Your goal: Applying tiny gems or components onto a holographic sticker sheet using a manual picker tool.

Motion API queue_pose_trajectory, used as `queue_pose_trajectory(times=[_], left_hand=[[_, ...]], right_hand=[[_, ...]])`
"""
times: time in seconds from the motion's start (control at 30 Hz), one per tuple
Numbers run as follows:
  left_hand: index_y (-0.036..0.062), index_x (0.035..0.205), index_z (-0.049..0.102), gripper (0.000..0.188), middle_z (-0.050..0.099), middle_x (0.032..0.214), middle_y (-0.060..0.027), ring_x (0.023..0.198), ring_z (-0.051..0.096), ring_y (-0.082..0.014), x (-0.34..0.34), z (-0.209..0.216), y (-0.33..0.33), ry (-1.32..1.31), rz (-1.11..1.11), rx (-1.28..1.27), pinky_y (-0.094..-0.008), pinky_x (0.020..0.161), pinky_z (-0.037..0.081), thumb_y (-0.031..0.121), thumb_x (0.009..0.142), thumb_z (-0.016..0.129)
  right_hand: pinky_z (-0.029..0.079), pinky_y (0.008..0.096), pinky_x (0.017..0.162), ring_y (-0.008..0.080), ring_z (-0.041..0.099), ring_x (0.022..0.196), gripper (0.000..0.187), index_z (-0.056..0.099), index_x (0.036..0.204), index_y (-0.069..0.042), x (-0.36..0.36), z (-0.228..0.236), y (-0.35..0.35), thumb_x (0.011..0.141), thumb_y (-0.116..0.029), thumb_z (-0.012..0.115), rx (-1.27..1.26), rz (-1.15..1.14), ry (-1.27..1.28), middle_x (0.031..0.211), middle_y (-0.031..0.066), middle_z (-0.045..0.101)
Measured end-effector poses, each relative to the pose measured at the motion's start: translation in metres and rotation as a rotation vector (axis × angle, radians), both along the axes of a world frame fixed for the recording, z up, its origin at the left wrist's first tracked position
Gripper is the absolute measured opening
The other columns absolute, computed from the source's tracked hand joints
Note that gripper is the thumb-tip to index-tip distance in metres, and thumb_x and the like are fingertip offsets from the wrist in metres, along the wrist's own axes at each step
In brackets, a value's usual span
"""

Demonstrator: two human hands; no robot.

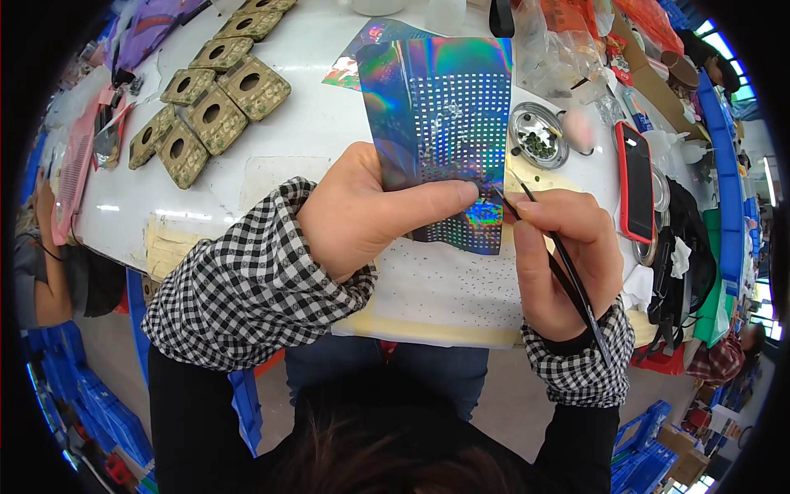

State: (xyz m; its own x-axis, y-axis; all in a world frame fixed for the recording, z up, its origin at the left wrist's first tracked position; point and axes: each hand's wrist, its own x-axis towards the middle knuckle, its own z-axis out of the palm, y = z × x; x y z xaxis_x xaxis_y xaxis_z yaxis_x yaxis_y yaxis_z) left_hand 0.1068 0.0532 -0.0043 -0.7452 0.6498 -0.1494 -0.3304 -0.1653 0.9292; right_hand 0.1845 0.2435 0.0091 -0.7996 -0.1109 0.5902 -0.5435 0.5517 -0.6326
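Observation:
A shiny holographic sheet point(393, 123) with rows of small square holes or marks is held up over the table by my left hand point(354, 214), its thumb lying across the front. My right hand point(576, 255) pinches black tweezers point(566, 267), whose tips meet the sheet beside my left thumb. Whether the tips grip anything is too small to tell. Below the sheet lies a white paper point(444, 288) dotted with many tiny dark specks. Right of the sheet stands a round metal dish point(561, 156) with small dark green bits in it.
Several camouflage-patterned square pieces with round holes point(212, 115) lie at the far left. A red-cased phone point(634, 181) rests at the right, near a black bag point(687, 272). Plastic bags point(564, 53) crowd the back right. Another person's arm point(51, 272) shows at the left edge.

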Motion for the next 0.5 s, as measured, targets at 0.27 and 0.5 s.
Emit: queue_pose_trajectory(times=[0.27,0.5], left_hand=[[0.0024,0.105,0.068,0.024,0.069,0.091,-0.0016,0.075,0.056,-0.0057,0.0007,0.0008,0.0001,-0.023,0.005,0.007,-0.0224,0.067,0.044,0.018,0.087,0.069],[0.0022,0.106,0.068,0.024,0.069,0.092,-0.0021,0.076,0.056,-0.006,0.0002,-0.002,-0.0002,-0.019,0.003,0.011,-0.0222,0.067,0.044,0.017,0.087,0.069]], right_hand=[[0.053,0.0301,0.073,0.0245,0.067,0.082,0.024,0.06,0.101,0.0,-0.0005,-0.0011,0.0014,0.079,0.006,0.069,0.008,0.004,-0.002,0.091,0.0152,0.065],[0.053,0.0302,0.073,0.0244,0.066,0.082,0.026,0.06,0.102,0.001,-0.0018,-0.0013,0.0016,0.078,0.007,0.069,0.033,0.009,0.014,0.091,0.0153,0.065]])
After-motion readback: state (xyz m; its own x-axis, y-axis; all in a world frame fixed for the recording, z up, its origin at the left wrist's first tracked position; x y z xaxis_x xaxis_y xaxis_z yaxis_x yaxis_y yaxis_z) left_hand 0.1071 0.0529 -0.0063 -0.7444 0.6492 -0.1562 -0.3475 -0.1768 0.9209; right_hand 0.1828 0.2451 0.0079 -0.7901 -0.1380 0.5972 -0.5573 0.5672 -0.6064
